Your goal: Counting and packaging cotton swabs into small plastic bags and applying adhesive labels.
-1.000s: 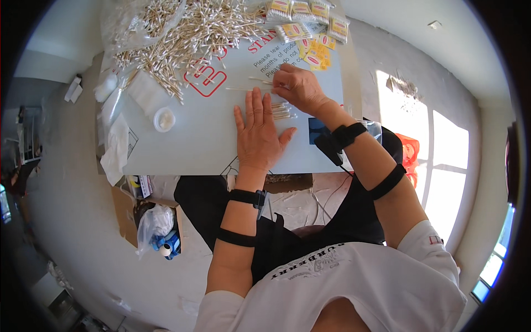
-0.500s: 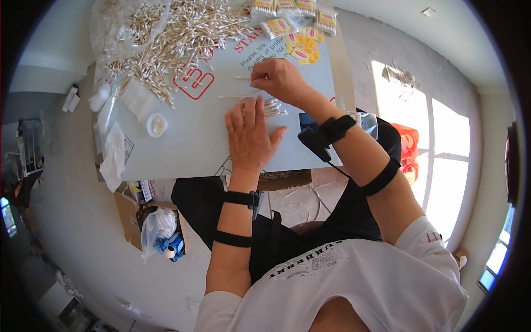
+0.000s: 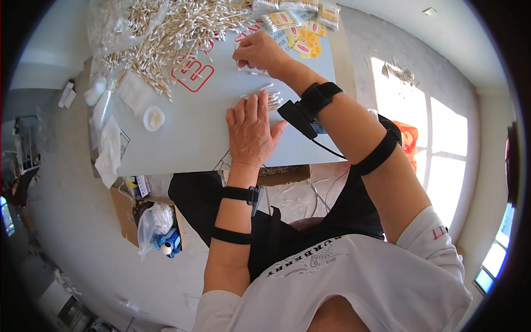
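Note:
My left hand lies on the table with its fingers stretched out and thumb apart. Its fingertips touch a small bunch of cotton swabs lying roughly side by side. Farther off, my right hand is closed, thumb and fingers drawn together; what they pinch, if anything, is hidden. Just below that hand, a few loose swabs show on the table. A big heap of cotton swabs spreads over the far left, partly under a clear plastic bag.
Filled swab packs and yellow printed cards lie at the far right of the table. At left are a round white dish, a folded white cloth and a crumpled tissue. An open carton stands below on the floor.
My right hand has moved away from me and slightly left, off the bunch. The left hand stays at the bunch. The lone swab left of the bunch no longer shows there.

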`<state>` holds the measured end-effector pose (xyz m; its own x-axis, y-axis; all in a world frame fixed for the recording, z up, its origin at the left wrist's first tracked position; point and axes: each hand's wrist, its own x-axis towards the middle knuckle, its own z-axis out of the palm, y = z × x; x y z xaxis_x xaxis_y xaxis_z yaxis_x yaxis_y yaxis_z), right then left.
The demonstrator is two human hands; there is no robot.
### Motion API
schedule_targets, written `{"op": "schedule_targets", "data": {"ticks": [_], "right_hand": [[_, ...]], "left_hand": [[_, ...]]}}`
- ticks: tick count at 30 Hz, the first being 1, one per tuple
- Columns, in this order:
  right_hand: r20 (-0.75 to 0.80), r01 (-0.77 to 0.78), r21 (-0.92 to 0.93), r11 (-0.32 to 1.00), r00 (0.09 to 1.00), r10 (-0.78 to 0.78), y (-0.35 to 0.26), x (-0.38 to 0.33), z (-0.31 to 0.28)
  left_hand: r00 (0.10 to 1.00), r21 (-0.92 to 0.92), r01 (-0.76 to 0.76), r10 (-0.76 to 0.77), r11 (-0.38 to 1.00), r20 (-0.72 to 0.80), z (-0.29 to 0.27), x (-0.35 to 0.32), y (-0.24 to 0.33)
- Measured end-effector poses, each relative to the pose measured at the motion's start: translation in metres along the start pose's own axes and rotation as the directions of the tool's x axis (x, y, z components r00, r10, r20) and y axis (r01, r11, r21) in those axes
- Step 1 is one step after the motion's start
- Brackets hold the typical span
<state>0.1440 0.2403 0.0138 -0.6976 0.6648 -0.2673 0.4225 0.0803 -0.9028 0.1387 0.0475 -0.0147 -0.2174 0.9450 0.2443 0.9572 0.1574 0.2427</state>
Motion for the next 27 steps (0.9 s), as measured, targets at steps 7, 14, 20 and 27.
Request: {"op": "schedule_targets", "data": {"ticks": [7, 14, 20, 27], "right_hand": [[-0.128, 0.033, -0.045, 0.998, 0.991, -0.039, 0.017, -0.007, -0.012], [-0.02, 0.307, -0.504, 0.807, 0.93, -0.366, 0.047, -0.068, -0.009], [-0.384, 0.333, 0.152, 0.931, 0.888, -0.254, 0.068, -0.111, -0.003], [-0.608, 0.416, 0.207, 0.886, 0.764, -0.217, 0.082, -0.156, 0.012]], "left_hand": [[0.999, 0.011, -0.02, 0.02, 1.0, -0.038, 0.003, 0.0, 0.0], [0.998, 0.003, 0.013, -0.013, 1.0, -0.062, 0.005, 0.0, 0.002], [0.989, -0.026, 0.024, -0.02, 0.999, 0.143, 0.004, 0.003, 0.008], [0.999, -0.193, 0.021, -0.015, 0.981, 0.033, 0.007, -0.003, 0.024]]}}
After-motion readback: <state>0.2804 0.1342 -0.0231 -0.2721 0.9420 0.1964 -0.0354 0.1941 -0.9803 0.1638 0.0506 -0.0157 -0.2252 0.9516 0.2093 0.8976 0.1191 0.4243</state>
